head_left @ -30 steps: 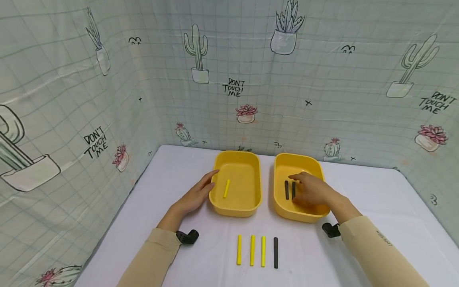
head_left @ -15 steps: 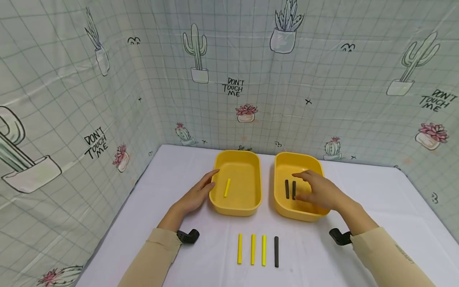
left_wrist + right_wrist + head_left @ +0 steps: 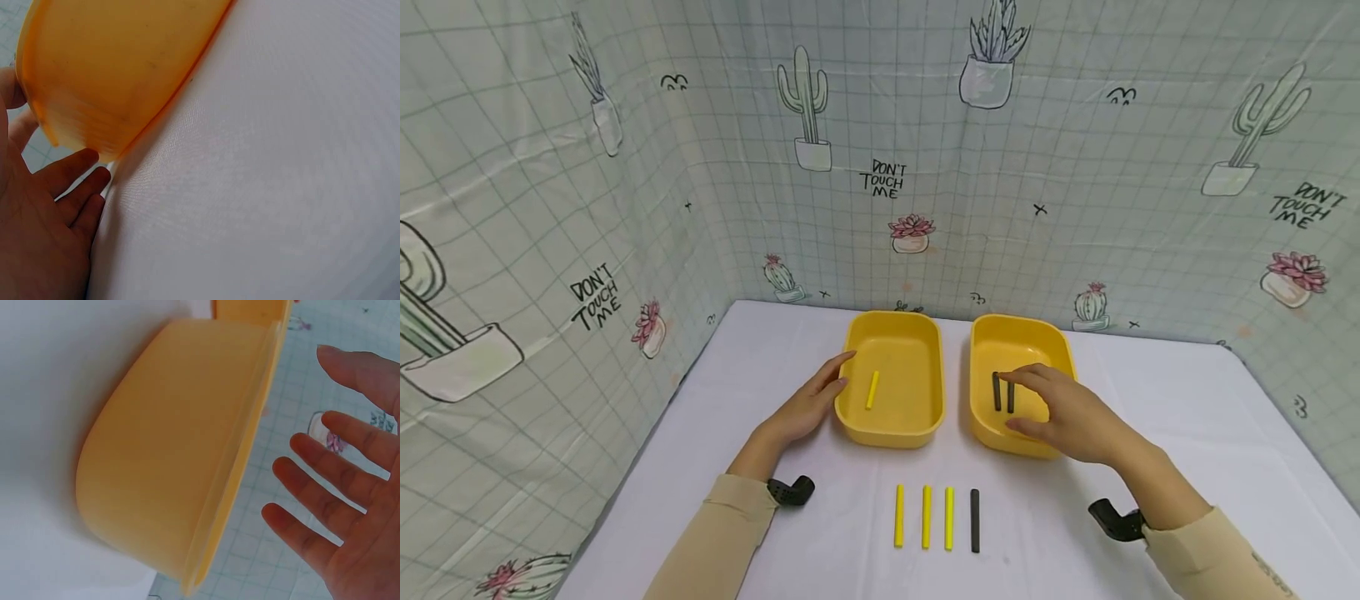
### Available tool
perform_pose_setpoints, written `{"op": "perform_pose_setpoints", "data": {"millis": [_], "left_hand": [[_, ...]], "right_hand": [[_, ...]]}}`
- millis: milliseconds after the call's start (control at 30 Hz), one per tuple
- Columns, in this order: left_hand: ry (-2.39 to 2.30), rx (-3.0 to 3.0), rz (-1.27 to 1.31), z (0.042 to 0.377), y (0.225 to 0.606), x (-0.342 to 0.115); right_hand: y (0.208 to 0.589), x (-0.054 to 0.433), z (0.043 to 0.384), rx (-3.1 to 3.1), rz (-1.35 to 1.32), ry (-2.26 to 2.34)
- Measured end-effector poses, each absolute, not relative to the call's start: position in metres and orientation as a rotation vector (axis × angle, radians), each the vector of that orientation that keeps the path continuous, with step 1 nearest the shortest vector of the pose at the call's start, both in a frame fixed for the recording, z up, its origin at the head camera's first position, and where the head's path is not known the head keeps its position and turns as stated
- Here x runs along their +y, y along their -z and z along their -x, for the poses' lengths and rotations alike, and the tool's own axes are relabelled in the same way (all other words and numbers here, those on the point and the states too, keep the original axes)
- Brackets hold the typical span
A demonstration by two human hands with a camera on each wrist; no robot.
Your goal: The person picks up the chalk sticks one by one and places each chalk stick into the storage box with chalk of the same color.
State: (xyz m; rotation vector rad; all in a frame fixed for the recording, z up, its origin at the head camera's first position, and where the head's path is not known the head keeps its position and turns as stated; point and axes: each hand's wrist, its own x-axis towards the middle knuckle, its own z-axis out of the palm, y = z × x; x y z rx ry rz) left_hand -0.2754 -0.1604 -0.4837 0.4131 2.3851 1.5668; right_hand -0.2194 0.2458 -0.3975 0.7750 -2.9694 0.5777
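Note:
My left hand (image 3: 805,407) rests against the left side of a yellow plastic box (image 3: 910,375), fingers extended; in the left wrist view its fingertips lie beside the box wall (image 3: 125,75). Inside that box is one yellow stick (image 3: 872,390). Over the near right edge of a second yellow box (image 3: 1011,440) hovers my right hand (image 3: 1075,412), fingers spread and nothing held. Two black sticks (image 3: 997,392) lie in this box, partly behind the fingers. The right wrist view shows the hand (image 3: 356,506) apart from the box's outer wall (image 3: 169,437).
On the white tablecloth (image 3: 820,550), in front of the boxes, three yellow sticks (image 3: 927,517) and one black stick (image 3: 975,521) lie in a row. A grid-patterned cloth with cactus drawings (image 3: 910,233) hangs behind and at the left.
My right hand has risen out of the right box and drawn back toward me, fingers spreading; the black sticks stay inside. My left hand keeps its place.

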Motion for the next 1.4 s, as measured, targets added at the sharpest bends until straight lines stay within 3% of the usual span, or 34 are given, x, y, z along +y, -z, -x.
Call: {"op": "perform_pose_setpoints", "data": {"millis": [467,1400], "left_hand": [[-1.57,2.38,-0.43,0.273,0.481,-0.161],[-1.551,2.4,-0.43,0.273,0.482,-0.158]], "right_hand": [[0.393,0.234,0.19,-2.945,-0.79,-0.619],[0.43,0.215,0.15,-3.021,-0.923,-0.566]]}}
